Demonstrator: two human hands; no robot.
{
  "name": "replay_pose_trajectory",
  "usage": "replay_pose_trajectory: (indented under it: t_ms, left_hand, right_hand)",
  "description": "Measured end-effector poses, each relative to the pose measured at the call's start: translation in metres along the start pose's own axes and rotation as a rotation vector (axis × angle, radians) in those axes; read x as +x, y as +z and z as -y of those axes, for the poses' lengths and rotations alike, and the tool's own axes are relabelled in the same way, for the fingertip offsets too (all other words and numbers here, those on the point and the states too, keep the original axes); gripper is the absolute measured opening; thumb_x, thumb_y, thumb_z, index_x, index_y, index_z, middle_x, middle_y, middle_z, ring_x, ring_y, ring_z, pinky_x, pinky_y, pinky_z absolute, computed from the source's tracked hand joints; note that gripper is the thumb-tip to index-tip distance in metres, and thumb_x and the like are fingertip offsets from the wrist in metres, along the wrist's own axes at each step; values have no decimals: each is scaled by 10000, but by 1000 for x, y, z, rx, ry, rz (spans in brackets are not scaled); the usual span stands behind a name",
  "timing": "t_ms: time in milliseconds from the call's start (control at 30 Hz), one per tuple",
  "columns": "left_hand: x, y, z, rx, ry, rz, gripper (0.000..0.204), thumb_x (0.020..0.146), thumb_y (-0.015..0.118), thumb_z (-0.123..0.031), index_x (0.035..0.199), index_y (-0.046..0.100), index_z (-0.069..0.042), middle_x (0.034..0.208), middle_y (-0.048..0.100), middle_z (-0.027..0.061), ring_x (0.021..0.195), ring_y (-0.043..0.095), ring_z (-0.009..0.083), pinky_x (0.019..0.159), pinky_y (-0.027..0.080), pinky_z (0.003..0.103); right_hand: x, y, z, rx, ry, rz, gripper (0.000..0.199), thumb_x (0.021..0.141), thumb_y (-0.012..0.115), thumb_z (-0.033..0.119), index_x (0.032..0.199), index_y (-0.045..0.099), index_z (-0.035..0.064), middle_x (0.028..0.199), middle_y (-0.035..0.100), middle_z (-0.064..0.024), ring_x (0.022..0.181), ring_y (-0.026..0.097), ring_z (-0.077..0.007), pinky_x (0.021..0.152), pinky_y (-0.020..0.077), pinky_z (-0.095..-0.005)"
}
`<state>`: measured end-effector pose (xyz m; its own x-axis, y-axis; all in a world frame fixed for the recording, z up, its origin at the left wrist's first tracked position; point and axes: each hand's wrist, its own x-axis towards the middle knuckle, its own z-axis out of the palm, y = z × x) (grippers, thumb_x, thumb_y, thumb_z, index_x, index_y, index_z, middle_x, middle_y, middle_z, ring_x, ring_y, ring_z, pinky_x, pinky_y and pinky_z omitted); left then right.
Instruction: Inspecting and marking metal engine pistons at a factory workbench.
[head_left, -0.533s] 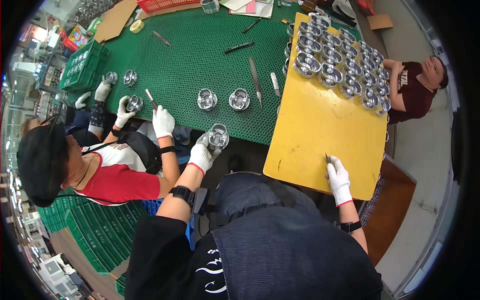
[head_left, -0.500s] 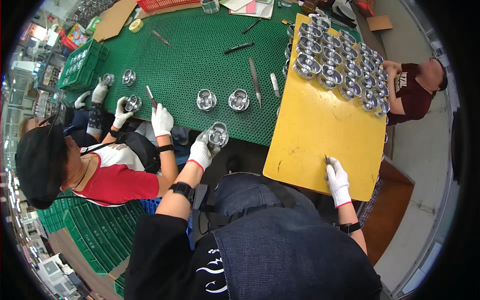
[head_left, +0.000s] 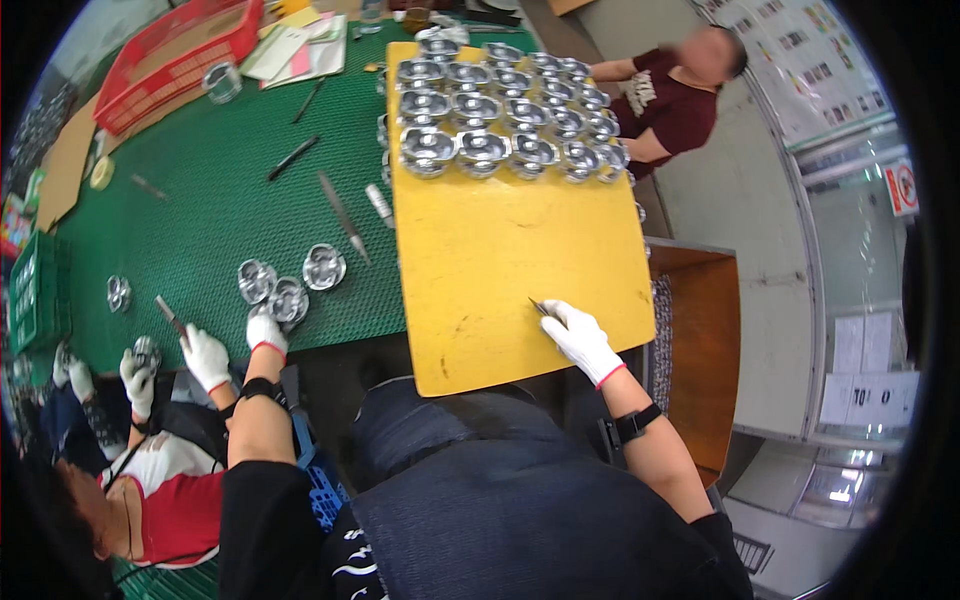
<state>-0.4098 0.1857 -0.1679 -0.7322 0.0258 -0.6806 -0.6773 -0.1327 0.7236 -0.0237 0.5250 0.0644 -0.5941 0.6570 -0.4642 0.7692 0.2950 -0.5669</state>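
Green ribbed matting (head_left: 210, 220) covers the bench, and a yellow board (head_left: 520, 260) is laid over its right part. The far end of the board is filled with rows of bright metal pistons (head_left: 505, 110) — roughly the far third is occupied, while the near two thirds are bare. From this layout it is judged that the board is only partly loaded and that most of its area is left to fill.

Three loose pistons (head_left: 285, 285) are grouped on the matting just left of the board. The nearest of them (head_left: 288, 300) is touched by the left hand (head_left: 265, 332), whose gloved fingers are curled on its near rim; whether it is fully gripped cannot be told. It has not yet been placed on the board.

The right hand (head_left: 583, 342) rests on the near right part of the board, fingers together and closed on a thin dark tool (head_left: 543, 307) — its tip lies on the board surface.

Further pistons and hand tools are handled by a neighbouring worker's gloved hands (head_left: 205, 355) at the left.
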Motion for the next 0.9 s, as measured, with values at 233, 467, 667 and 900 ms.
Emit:
replay_pose_trajectory:
  t_ms: [233, 467, 667, 900]
  left_hand:
    - [-87, -16, -4, 241, 49, -58, 355, 942, 500, -282, 1268, 469, -145, 1064, 565, 48, 728, 469, 121, 641, 482, 298]
    - [-255, -12, 13, 216, 174, 71, 385, 962, 502, -268, 1297, 457, -85, 1270, 499, 87, 1040, 534, 191, 718, 507, 268]
    - [-333, 52, -6, 203, 338, 284, 416, 950, 517, -219, 1302, 439, -11, 1278, 495, 144, 1088, 540, 231, 817, 519, 332]
    - [-378, 144, -65, 558, 548, 785, 495, 927, 491, -211, 1349, 368, 17, 1304, 471, 180, 1188, 496, 271, 939, 445, 359]
  right_hand:
    - [84, -99, -9, 83, -64, -300, 480, 844, 622, 215, 1291, 515, 76, 1047, 650, -91, 874, 604, -139, 720, 491, -271]
    - [188, -158, -23, 108, 1, -359, 590, 825, 619, 236, 1364, 425, 95, 859, 654, -134, 622, 586, -190, 573, 474, -310]
    - [181, -155, -74, -111, -105, -496, 322, 849, 582, 249, 1120, 603, 76, 776, 637, -106, 604, 570, -170, 579, 460, -319]
    - [7, -149, 12, 291, -146, -13, 218, 851, 604, 168, 1010, 612, 20, 741, 638, -32, 632, 545, -78, 586, 442, -227]
